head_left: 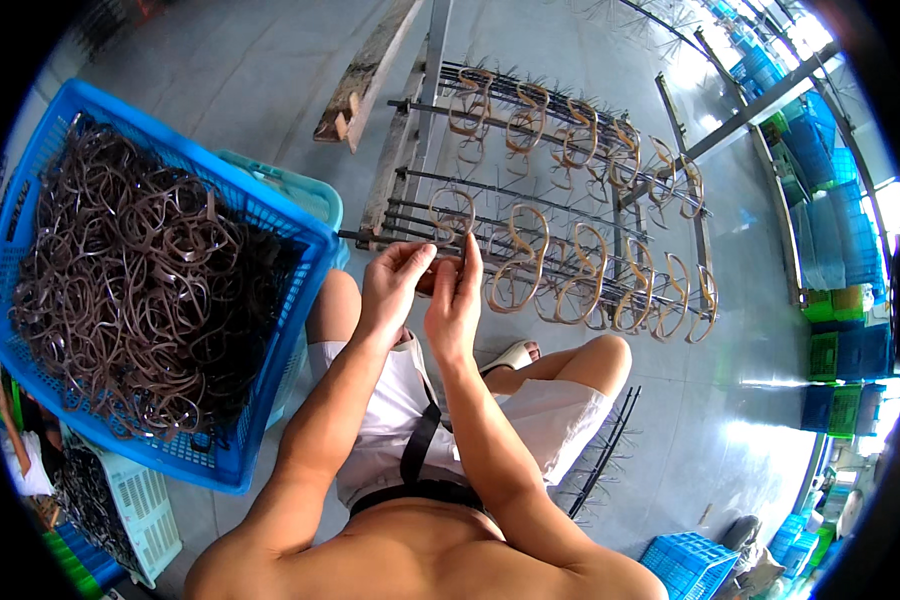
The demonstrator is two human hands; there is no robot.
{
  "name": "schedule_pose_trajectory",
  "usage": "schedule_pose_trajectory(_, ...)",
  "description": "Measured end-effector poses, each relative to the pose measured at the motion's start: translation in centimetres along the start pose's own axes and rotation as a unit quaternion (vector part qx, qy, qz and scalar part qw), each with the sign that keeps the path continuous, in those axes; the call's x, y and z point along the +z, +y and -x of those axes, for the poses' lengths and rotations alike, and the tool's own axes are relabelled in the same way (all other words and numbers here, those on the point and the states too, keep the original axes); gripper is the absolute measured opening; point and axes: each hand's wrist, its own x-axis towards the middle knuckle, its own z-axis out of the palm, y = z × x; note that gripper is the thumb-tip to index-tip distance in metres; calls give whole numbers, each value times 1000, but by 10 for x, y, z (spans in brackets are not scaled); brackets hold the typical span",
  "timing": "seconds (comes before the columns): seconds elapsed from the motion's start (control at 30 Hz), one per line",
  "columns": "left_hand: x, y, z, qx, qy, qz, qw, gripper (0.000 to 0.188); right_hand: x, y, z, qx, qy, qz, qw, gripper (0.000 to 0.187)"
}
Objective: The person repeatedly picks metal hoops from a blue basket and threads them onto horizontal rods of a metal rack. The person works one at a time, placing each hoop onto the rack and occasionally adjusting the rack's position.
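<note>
My left hand (pixel 390 285) and my right hand (pixel 454 300) are close together at the near left end of the rack's lower row. Both are closed, fingertips pinching a brown eyeglass frame, mostly hidden by the fingers. Just beyond my right fingertips a translucent brown eyeglass frame (pixel 473 208) hangs at the row's end. More figure-eight frames (pixel 519 262) hang along the metal rack (pixel 440 178) in two rows. On my left a blue plastic basket (pixel 295 232) holds a tangled heap of dark brown eyeglass frames (pixel 140 270).
A pale teal crate (pixel 315 195) stands under the blue basket. Wooden beams (pixel 370 70) and thin wire prongs stick out around the rack. A loose prong bar (pixel 605 455) lies right of my knee. Another blue crate (pixel 685 562) sits at lower right; stacked crates (pixel 835 360) line the far right.
</note>
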Motion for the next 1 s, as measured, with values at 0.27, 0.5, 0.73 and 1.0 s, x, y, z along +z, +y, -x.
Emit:
schedule_pose_trajectory(0.27,-2,3,-5,41,61,-66,995,16,-189,-111,28,57,-498,216,838,46)
schedule_pose_trajectory(0.5,-3,17,-10,105,67,-206,971,25,-469,-118,-33,37,200,621,757,32)
schedule_pose_trajectory(0.73,-67,9,-64,328,-67,-766,550,29,-489,-58,-115,-133,0,814,565,31)
schedule_pose_trajectory(1.0,-13,142,46,544,42,-715,437,34,-483,-168,-78,-225,144,791,550,24)
